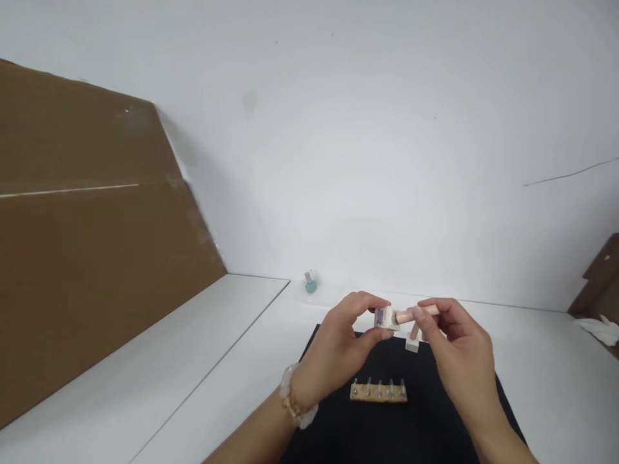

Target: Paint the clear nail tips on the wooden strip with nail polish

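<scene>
My left hand (pixel 345 345) pinches the white body of a nail polish bottle (pixel 385 318), tilted on its side with a purple mark facing me. Its long pale pink cap (pixel 407 315) points right, gripped between the thumb and fingers of my right hand (pixel 457 348). Cap and bottle neck meet or nearly meet; I cannot tell whether the cap is screwed down. Just below my right fingers, a second white bottle with a pink cap (pixel 412 344) stands at the black mat's far edge. Nearer me lies a wooden strip (pixel 378 393) bearing several clear nail tips.
The black mat (pixel 387 432) lies on a white table (pixel 232 348). A teal bottle with a grey cap (pixel 310 284) stands by the wall at the back. Brown cardboard (pixel 97 225) rises on the left; more cardboard and a white crumpled item (pixel 601 330) are at far right.
</scene>
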A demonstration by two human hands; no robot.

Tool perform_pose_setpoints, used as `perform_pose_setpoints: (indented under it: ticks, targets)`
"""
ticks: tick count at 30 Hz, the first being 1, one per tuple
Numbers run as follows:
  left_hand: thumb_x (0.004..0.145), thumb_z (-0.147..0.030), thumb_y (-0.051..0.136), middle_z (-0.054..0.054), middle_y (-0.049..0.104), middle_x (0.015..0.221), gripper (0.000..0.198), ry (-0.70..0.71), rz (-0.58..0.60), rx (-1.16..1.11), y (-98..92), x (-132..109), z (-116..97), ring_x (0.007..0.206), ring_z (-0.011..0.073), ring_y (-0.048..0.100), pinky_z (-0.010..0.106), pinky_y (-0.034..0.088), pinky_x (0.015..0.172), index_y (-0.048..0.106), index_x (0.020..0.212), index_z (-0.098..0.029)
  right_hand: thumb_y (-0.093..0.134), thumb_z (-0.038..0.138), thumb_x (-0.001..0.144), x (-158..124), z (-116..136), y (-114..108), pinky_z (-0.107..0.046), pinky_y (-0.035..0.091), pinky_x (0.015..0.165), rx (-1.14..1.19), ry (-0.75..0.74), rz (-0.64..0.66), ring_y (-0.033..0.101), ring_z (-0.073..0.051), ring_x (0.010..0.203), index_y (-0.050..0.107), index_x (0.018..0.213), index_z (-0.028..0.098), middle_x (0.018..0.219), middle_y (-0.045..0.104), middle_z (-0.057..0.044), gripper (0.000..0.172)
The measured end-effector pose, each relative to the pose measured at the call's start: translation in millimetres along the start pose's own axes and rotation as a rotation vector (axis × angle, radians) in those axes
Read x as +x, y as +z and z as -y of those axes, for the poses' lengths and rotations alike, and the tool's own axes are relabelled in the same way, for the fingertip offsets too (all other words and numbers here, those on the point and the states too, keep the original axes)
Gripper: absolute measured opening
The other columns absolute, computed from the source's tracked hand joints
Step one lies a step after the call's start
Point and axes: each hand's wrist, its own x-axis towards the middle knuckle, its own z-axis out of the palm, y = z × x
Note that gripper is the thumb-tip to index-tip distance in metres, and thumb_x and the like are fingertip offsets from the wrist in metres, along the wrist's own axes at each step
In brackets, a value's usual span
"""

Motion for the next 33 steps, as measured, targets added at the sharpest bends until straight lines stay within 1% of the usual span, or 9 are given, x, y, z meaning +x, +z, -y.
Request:
perform_pose_setpoints:
  ticks: [2, 6, 9, 13, 19, 22, 26, 30, 33]
  targets:
    - [0.087, -0.019, 0.073, 0.003, 0.074, 0.100, 0.021, 0.033, -0.003, 0.018, 4.5, 4, -4, 0.097, 0.0240, 0.067, 0.037, 0.051, 0.089, 0.071, 0.107, -0.025, 0.074, 0.050, 0.088, 1, 3, -4, -0.032, 0.054, 0.066, -0.003, -0.019, -0.049, 0.068, -0.022, 0.074, 0.074, 0.090, 0.025, 0.084, 0.078, -0.004, 0.025]
    - [0.091, -0.025, 0.071, 0.002, 0.073, 0.094, 0.014, 0.080, 0.032, 0.015, 6.6, 12, -11, 0.091, 0.0234, 0.067, 0.036, 0.051, 0.085, 0.070, 0.105, -0.025, 0.074, 0.048, 0.088, 3, 8, -11, -0.035, 0.057, 0.071, -0.115, -0.231, -0.089, 0.071, -0.026, 0.080, 0.076, 0.087, 0.029, 0.090, 0.080, -0.005, 0.019]
    - [0.094, -0.027, 0.067, 0.003, 0.071, 0.090, 0.012, 0.126, 0.080, 0.036, 3.9, 15, -16, 0.089, 0.0235, 0.066, 0.036, 0.052, 0.082, 0.071, 0.105, -0.026, 0.075, 0.051, 0.086, 7, 12, -13, -0.034, 0.056, 0.065, -0.078, -0.115, -0.094, 0.068, -0.024, 0.070, 0.073, 0.082, 0.027, 0.079, 0.077, -0.004, 0.025]
    - [0.094, -0.021, 0.067, 0.004, 0.073, 0.099, 0.020, 0.172, 0.013, 0.058, 4.3, 13, -17, 0.094, 0.0245, 0.065, 0.037, 0.052, 0.085, 0.071, 0.114, -0.025, 0.073, 0.053, 0.088, 8, 15, -12, -0.030, 0.054, 0.059, 0.032, 0.019, -0.081, 0.063, -0.019, 0.060, 0.070, 0.081, 0.024, 0.068, 0.071, -0.001, 0.030]
    - [0.091, -0.026, 0.071, 0.001, 0.069, 0.091, 0.016, 0.037, 0.101, -0.125, 4.0, 14, -12, 0.090, 0.0217, 0.066, 0.034, 0.052, 0.085, 0.074, 0.107, -0.025, 0.070, 0.049, 0.090, 2, 10, -15, -0.034, 0.057, 0.069, -0.179, -0.253, -0.152, 0.072, -0.025, 0.078, 0.075, 0.088, 0.030, 0.091, 0.080, -0.004, 0.020]
    - [0.090, -0.027, 0.070, 0.000, 0.068, 0.088, 0.014, -0.003, 0.134, -0.128, 2.3, 15, -10, 0.087, 0.0215, 0.066, 0.034, 0.053, 0.082, 0.075, 0.103, -0.026, 0.071, 0.052, 0.089, 8, 6, -18, -0.032, 0.056, 0.063, -0.160, -0.151, -0.058, 0.071, -0.024, 0.072, 0.074, 0.084, 0.027, 0.082, 0.079, -0.004, 0.025]
    - [0.089, -0.022, 0.072, 0.003, 0.070, 0.093, 0.020, 0.080, 0.092, 0.013, 4.3, 11, -8, 0.089, 0.0237, 0.065, 0.036, 0.052, 0.081, 0.074, 0.108, -0.026, 0.072, 0.054, 0.089, 16, 4, -19, -0.030, 0.054, 0.063, -0.063, -0.009, 0.068, 0.065, -0.020, 0.066, 0.071, 0.084, 0.025, 0.076, 0.076, -0.003, 0.030]
    - [0.090, -0.019, 0.071, 0.004, 0.072, 0.096, 0.021, 0.147, 0.082, 0.090, 5.4, 10, -8, 0.092, 0.0255, 0.064, 0.038, 0.051, 0.084, 0.072, 0.111, -0.025, 0.075, 0.054, 0.086, 19, 1, -19, -0.029, 0.052, 0.065, -0.021, 0.006, 0.063, 0.063, -0.019, 0.070, 0.072, 0.086, 0.025, 0.077, 0.074, -0.003, 0.029]
    - [0.091, -0.021, 0.068, 0.004, 0.073, 0.100, 0.021, 0.087, 0.042, 0.067, 0.2, 10, -1, 0.097, 0.0253, 0.066, 0.039, 0.051, 0.088, 0.070, 0.112, -0.026, 0.077, 0.055, 0.085, 26, -5, -23, -0.030, 0.051, 0.066, 0.056, 0.037, -0.020, 0.057, -0.018, 0.068, 0.073, 0.086, 0.024, 0.080, 0.073, -0.003, 0.032]
